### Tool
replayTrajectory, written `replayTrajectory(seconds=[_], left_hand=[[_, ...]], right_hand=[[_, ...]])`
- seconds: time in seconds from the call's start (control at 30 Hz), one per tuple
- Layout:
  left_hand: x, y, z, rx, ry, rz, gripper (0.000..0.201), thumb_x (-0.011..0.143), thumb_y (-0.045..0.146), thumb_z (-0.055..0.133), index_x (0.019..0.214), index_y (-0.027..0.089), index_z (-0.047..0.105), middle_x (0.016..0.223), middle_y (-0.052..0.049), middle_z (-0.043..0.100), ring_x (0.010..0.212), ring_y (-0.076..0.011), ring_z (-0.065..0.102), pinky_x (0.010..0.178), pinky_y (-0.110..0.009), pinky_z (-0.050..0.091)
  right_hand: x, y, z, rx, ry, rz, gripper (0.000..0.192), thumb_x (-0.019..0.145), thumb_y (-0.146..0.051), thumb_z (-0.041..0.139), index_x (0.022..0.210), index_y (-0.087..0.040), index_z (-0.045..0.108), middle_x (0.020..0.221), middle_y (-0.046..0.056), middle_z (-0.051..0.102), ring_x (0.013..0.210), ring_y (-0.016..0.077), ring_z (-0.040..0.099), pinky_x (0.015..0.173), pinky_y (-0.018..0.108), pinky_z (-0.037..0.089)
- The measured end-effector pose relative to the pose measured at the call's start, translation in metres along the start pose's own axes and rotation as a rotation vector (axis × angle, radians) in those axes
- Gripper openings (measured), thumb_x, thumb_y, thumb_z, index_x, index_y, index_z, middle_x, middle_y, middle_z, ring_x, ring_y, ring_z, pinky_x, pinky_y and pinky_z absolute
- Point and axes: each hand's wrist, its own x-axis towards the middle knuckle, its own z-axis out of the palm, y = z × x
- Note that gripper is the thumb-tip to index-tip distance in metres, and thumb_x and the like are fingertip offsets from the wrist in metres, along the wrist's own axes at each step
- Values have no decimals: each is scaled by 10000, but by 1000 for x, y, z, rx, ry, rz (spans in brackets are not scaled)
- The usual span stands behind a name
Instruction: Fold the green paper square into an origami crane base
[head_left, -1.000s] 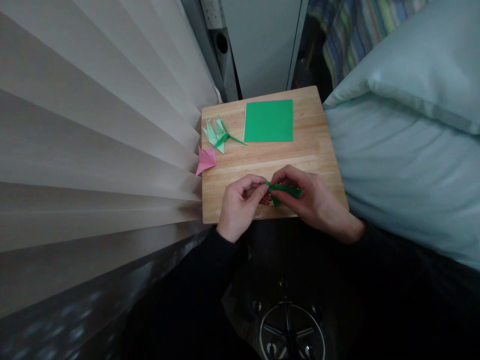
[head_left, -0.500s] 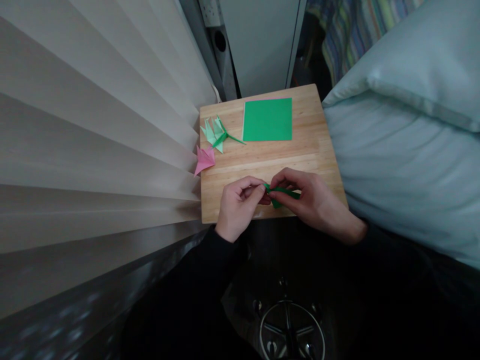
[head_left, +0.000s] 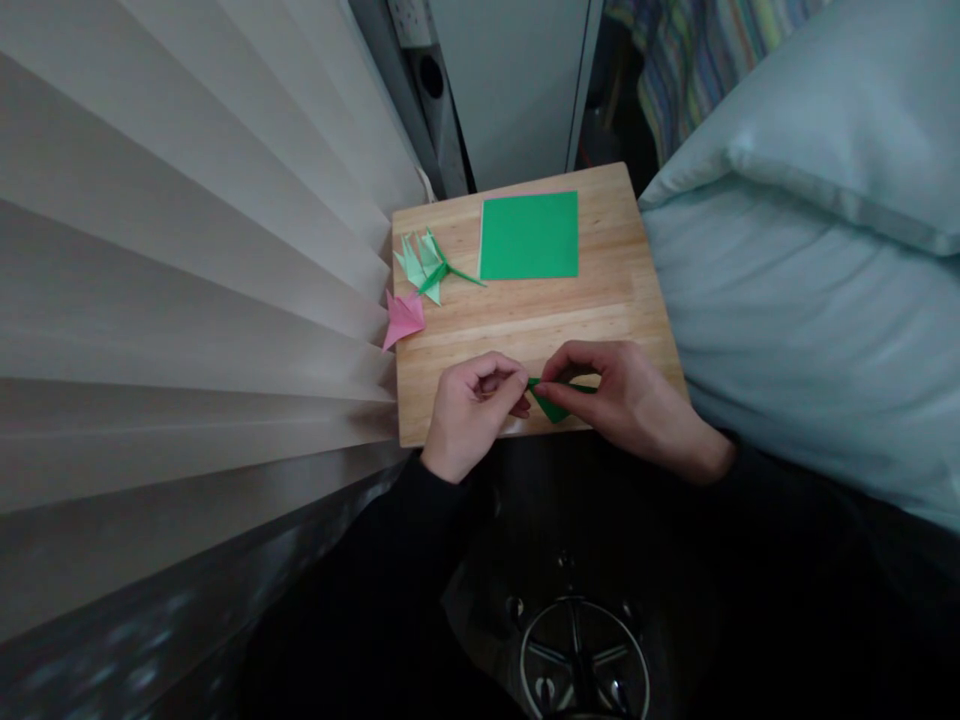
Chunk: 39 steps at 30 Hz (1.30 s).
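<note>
Left hand (head_left: pixel 474 412) and right hand (head_left: pixel 628 402) are angled inward, fingers bent, above the wooden table's (head_left: pixel 517 318) near edge. Folded green paper (head_left: pixel 552 409) is pinched between both sets of fingertips; long axis roughly left-right, one corner pointed nearward.

Impossible to see in full the folded green paper (head_left: pixel 553 408), partly covered by the thumb and fingers of the right hand (head_left: pixel 626 395) and by the fingertips of the left hand (head_left: pixel 472 405), with creases too small to read. Cropped at top to show only part of the striped cloth (head_left: pixel 694 70) and pale cabinet (head_left: pixel 510 90); at left, of the pleated curtain (head_left: pixel 210 250); at right, of the blue bedding (head_left: pixel 772 310); below, of the metal chair base (head_left: pixel 581 660), largely lost in darkness.
</note>
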Motion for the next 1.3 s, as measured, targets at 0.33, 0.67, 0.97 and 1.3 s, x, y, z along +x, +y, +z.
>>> replayTrajectory(seconds=[0.33, 0.67, 0.97, 1.3], left_hand=[[3, -3, -9, 142, -73, 145, 91, 814, 248, 794, 857, 171, 778, 822, -38, 772, 754, -150, 708, 711, -254, 565], [6, 0, -20, 159, -126, 29, 88, 781, 229, 800, 799, 164, 743, 790, -32, 772, 737, -151, 724, 730, -271, 576], [2, 6, -21, 182, -151, -9, 160, 746, 269, 858, 787, 160, 749, 766, -36, 771, 694, -146, 719, 674, -257, 573], [3, 9, -20, 18, -122, 15, 289, 681, 293, 936, 734, 169, 680, 759, -37, 767, 657, -150, 722, 634, -260, 590]], right_hand=[[1, -2, -4, 80, -28, 58, 124, 864, -295, 733, 818, -186, 769, 803, 38, 799, 778, 201, 742, 729, 318, 549], [2, 7, -12, -63, -97, 41, 123, 840, -280, 758, 718, -261, 766, 764, 21, 793, 723, 220, 738, 695, 359, 557], [1, -4, -19, -130, -140, 93, 116, 838, -262, 768, 727, -231, 772, 757, 12, 788, 716, 187, 719, 683, 324, 519], [-2, -6, -25, -2, -122, 86, 316, 815, -522, 801, 655, -254, 754, 671, 25, 755, 595, 187, 655, 534, 333, 466]])
